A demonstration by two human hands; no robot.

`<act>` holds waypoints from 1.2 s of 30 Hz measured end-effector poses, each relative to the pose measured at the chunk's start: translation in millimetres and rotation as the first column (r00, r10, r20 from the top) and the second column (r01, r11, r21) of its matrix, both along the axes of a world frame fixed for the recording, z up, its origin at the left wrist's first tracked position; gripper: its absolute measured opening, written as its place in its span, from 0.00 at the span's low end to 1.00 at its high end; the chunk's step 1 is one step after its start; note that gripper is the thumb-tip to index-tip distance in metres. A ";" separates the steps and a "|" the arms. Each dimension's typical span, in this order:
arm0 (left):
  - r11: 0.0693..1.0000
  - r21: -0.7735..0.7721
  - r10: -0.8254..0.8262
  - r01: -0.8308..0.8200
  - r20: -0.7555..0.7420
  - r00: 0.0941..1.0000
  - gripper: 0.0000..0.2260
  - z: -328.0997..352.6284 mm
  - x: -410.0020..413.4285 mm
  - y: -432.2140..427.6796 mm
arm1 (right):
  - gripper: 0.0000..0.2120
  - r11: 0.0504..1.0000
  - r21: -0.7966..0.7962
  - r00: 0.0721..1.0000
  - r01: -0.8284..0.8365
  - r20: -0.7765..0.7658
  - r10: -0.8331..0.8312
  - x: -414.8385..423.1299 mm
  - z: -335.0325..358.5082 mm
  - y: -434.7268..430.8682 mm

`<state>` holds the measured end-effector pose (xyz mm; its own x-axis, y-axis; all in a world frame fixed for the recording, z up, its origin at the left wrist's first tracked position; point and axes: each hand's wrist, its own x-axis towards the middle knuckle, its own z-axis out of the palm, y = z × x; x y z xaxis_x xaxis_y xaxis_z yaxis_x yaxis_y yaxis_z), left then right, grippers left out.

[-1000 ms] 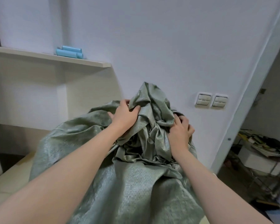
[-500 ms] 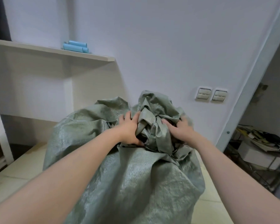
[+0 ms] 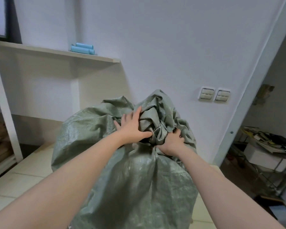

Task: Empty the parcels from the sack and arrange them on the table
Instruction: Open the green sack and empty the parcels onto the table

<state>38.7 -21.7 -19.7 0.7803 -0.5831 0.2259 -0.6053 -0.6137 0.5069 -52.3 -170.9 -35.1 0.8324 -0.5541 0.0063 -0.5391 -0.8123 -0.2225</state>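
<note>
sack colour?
Grey-green woven sack, slightly shiny; the head view shows it.

seemingly a storeroom: white wall shelving (image 3: 56, 51), tiled floor (image 3: 23, 179), and a cluttered wire rack (image 3: 262, 177) through the doorway.
</note>
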 end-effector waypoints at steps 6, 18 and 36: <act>0.878 0.152 0.450 -0.454 0.061 0.891 0.55 -10.4 26.3 60.1 | 0.23 0.998 -0.006 0.990 0.061 0.129 -0.060 -0.2 -5.5 0.9; 0.780 -0.224 0.529 -0.584 -0.264 0.807 0.13 -22.0 55.2 85.1 | 0.15 0.838 0.484 0.699 0.251 0.509 -0.503 14.4 2.9 1.8; 0.991 0.046 0.128 -0.122 -0.156 0.980 0.42 -34.1 55.7 25.9 | 0.18 0.893 0.380 0.753 0.241 0.508 -0.419 33.7 11.5 -31.8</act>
